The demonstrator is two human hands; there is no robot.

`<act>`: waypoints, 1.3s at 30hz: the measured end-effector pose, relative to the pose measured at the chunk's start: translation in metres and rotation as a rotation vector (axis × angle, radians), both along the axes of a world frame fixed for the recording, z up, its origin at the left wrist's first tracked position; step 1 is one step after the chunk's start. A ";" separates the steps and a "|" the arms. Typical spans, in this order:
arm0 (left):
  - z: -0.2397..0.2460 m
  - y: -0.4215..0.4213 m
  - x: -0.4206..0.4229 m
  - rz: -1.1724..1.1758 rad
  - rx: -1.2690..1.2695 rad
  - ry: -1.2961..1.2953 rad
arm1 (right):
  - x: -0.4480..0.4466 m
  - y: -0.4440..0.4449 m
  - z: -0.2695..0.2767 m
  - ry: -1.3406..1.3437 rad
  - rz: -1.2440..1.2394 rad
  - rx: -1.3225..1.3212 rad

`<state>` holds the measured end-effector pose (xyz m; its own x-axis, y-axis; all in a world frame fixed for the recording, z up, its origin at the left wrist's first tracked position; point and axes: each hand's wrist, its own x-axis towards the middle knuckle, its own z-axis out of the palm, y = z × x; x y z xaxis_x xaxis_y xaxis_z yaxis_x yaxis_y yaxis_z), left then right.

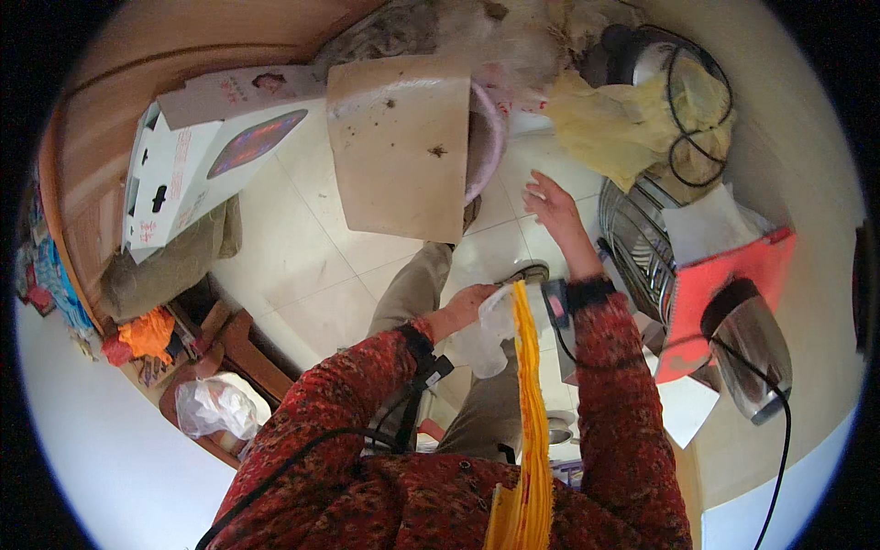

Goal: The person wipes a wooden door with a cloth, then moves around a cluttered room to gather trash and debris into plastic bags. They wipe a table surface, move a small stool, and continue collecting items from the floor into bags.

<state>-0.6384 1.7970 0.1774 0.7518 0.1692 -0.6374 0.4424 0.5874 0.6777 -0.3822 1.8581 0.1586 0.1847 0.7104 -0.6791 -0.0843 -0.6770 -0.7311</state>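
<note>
My left hand (467,307) is at the middle, on the upper edge of a crumpled translucent plastic bag (487,347), and seems to hold it; its fingertips are partly hidden. My right hand (550,201) reaches forward over the tiled floor with fingers apart and nothing in it. Beyond my hands a stained brown board (399,151) lies across part of a pink round tub (489,144). A yellow cloth strip (529,385) runs down from near the bag to my body.
A white printed carton (199,172) stands left, beside a brown sack (165,268). At right are a yellow plastic bag (605,124), a wire rack (636,240), a red panel (729,302) and a metal vessel (753,357). A white bag (216,405) sits lower left.
</note>
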 end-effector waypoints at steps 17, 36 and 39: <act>-0.012 -0.002 -0.018 0.134 -0.048 0.155 | -0.170 0.075 -0.067 0.040 0.198 -0.086; -0.071 0.023 0.027 0.255 0.138 0.341 | -0.023 0.178 -0.093 -1.104 0.704 0.252; -0.068 0.033 0.022 0.159 0.329 0.346 | -0.012 0.183 -0.132 -1.068 0.838 0.017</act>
